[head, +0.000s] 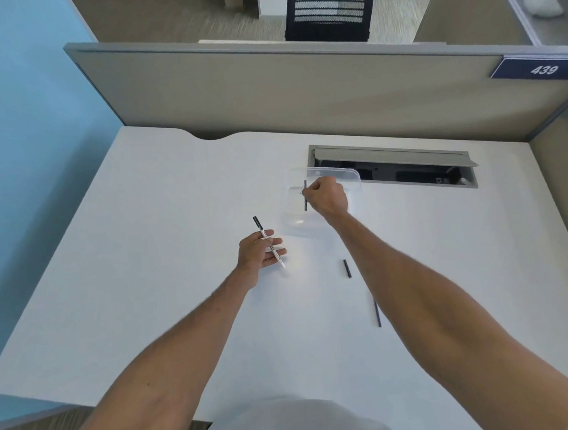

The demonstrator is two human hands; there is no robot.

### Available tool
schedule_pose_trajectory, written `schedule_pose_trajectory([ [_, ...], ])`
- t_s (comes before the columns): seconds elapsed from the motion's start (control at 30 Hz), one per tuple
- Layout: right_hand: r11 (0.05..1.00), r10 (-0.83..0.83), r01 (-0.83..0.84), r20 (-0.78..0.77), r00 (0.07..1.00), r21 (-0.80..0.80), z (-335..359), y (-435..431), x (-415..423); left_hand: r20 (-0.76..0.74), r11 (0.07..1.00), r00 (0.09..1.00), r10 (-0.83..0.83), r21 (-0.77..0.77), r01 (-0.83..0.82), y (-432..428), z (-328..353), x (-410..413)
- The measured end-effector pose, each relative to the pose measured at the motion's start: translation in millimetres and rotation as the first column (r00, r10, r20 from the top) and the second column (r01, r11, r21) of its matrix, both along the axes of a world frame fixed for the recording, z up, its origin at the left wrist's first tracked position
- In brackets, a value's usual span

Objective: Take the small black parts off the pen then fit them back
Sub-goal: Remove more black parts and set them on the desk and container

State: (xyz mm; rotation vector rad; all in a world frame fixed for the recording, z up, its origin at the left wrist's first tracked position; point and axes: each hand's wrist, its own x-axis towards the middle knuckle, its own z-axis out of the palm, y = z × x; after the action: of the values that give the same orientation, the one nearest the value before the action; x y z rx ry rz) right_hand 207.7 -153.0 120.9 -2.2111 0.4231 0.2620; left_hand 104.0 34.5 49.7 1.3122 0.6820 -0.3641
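A: Head cam, looking down on white desk (145, 256). Left hand (260, 251)?

B: Palm turned up, fingers loosely curled round a white pen (268, 241). Black cap end points far-left, bare white end points near-right. Pen is lifted off the desk, approx. centre of scene.

A: Right hand (326, 197)?

B: Closed into a fist, pinching a thin dark rod (305, 195), held roughly upright. Looks like the refill, can't confirm. Hand sits over a clear plastic container (296, 220), far-right of the pen; a clear lid (335, 173) lies just behind it.

A: Loose parts?

B: Two on the desk. Short black part (346, 268) lies right of the left hand, between the forearms. Longer thin black stick (377, 313) lies nearer, partly hidden by the right forearm. Both well apart from the pen.

A: Background?

B: Grey partition (268, 92) at far edge, open cable tray (396, 171) in desk, tag reading 439 (540, 69).
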Motion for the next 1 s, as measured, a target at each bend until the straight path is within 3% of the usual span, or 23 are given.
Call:
schedule_pose_trajectory([
  [0.13,0.999,0.014,-0.017,-0.063,0.998,-0.041,-16.4,4.1,23.9,-0.009,1.000,1.000,0.020,-0.007,-0.020,3.9,-3.9,5.5],
  [0.27,1.000,0.015,-0.013,-0.093,0.996,0.015,-30.7,10.1,33.1,-0.006,0.999,1.000,0.030,-0.017,-0.030,8.7,-1.3,11.5],
  [0.83,0.987,-0.103,0.071,0.236,0.966,0.141,-5.0,-31.9,-38.0,-0.025,0.999,1.000,-0.007,-0.051,0.006,-13.5,8.4,-19.3],
  [1.0,0.988,-0.118,0.098,0.178,0.977,0.118,-14.1,-61.8,-87.1,-0.032,0.997,0.999,0.009,-0.073,-0.011,-26.4,12.5,-37.7],
])
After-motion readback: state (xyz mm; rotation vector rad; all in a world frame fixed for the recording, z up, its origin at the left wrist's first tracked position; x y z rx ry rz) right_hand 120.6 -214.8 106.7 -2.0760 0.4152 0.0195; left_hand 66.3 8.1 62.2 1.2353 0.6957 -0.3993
